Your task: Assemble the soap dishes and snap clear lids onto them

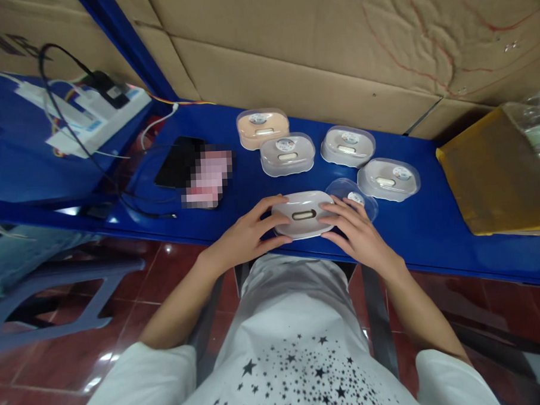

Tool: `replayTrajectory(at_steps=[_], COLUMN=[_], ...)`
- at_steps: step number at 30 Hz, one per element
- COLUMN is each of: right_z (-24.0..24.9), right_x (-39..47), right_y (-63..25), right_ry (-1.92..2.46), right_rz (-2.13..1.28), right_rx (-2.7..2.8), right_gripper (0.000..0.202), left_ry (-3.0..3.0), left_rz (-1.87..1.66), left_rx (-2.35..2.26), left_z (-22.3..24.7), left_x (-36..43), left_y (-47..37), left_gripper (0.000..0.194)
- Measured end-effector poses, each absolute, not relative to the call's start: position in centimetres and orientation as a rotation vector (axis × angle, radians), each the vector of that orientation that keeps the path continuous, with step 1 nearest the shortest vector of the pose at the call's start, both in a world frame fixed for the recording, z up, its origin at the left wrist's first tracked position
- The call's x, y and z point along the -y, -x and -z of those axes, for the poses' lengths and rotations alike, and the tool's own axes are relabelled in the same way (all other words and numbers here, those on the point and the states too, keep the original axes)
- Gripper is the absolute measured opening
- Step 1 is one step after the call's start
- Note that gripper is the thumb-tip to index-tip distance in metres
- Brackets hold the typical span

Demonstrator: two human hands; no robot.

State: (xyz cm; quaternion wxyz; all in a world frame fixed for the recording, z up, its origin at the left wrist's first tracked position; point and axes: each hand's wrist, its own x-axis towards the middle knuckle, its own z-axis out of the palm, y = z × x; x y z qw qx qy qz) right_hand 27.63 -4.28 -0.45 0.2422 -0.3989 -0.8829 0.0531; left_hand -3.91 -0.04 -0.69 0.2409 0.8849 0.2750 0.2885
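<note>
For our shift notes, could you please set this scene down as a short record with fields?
left hand: fingers on the left end of the open white container
right hand: fingers on that container's right end
clear lid: loose, with a round label, beside the container and partly behind the right hand
lidded containers: four, one peach and three whitish
surface: blue table
left side: white power strip with cables
right side: brown box
</note>
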Motion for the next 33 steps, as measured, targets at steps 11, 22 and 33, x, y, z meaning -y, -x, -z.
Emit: replayTrajectory(at_steps=[11, 22, 33], right_z=[0.8, 1.3, 1.1], right_x=[4.7, 7.2, 6.7], right_y=[-27.5, -26.5, -31.4], right_ry=[1.071, 1.149, 1.610], right_rz=[0.042, 0.192, -0.110], right_rx=[2.439, 2.451, 1.879], right_gripper=[0.023, 0.032, 0.044], left_ry=[-2.656, -2.884, -2.702], left_rz=[-0.870, -0.851, -0.866], left_rx=[-0.733, -0.719, -0.789], left_z=[1.2, 1.7, 1.7], left_x=[0.7, 2.1, 2.7], left_y=[3.6, 3.2, 3.5], left_gripper=[0.025, 0.015, 0.031])
